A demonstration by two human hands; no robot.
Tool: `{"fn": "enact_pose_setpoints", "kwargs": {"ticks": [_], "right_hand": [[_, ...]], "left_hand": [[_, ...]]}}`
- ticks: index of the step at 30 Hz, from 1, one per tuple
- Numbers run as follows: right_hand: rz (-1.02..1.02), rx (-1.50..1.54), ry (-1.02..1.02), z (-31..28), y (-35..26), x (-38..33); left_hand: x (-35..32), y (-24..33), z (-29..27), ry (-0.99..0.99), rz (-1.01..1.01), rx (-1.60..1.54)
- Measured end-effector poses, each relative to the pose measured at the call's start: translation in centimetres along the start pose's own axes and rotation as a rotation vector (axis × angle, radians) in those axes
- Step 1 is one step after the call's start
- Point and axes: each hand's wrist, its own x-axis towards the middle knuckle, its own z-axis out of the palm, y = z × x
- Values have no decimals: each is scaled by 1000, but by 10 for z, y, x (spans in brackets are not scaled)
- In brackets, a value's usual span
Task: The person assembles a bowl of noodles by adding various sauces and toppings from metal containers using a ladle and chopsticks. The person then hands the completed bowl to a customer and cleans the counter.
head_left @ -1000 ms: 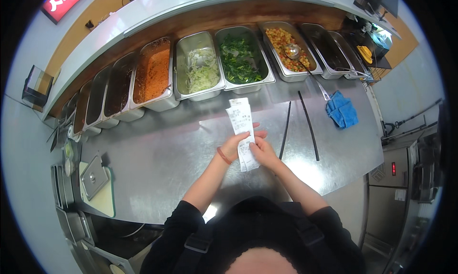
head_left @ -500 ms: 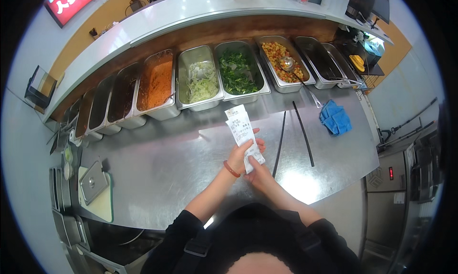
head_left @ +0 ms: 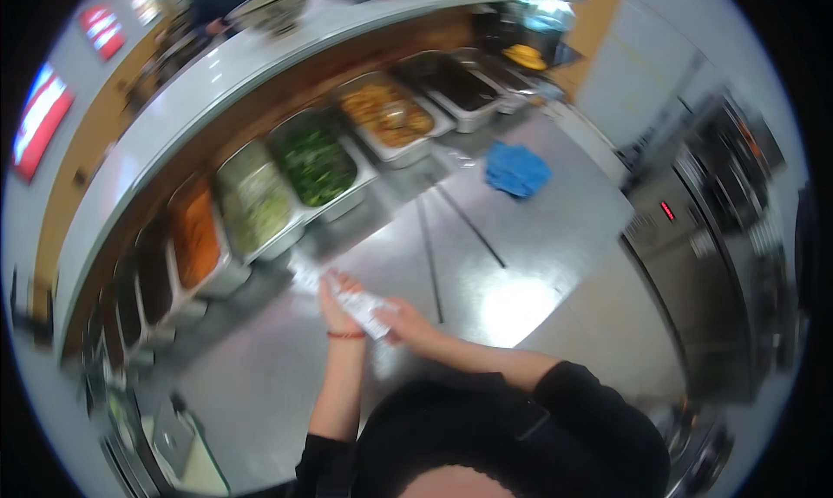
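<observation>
Thin white paper slips (head_left: 364, 312), blurred, are held below left of frame centre by loosely curled left hand (head_left: 335, 304) and right hand (head_left: 404, 323); crumpled blue cloth (head_left: 517, 170) is noted above right of centre.

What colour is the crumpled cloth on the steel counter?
Blue; the cloth shows best in the head view, the only view here.

This place is a commercial kitchen: deep rectangular steel pans (head_left: 344, 206), some with chopped vegetables (head_left: 314, 164), stand on a shiny steel worktable (head_left: 260, 350) beside a raised, curved white counter (head_left: 213, 77).
</observation>
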Motion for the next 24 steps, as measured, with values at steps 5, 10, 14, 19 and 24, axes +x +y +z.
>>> {"fn": "enact_pose_setpoints", "kwargs": {"ticks": [5, 10, 14, 19, 24], "right_hand": [[-344, -232, 71, 10, -2, -18], [-466, -471, 17, 8, 2, -21], [-718, -665, -28, 7, 9, -25], [-487, -624, -141, -6, 7, -38], [-417, -259, -24, -10, 12, -46]], "left_hand": [[-7, -7, 7, 183, -29, -24], [-6, -1, -1, 224, -98, -107], [-8, 6, -10, 118, -198, -186], [-9, 13, -7, 185, -79, -31], [-14, 23, 11, 203, 108, 155]]}}
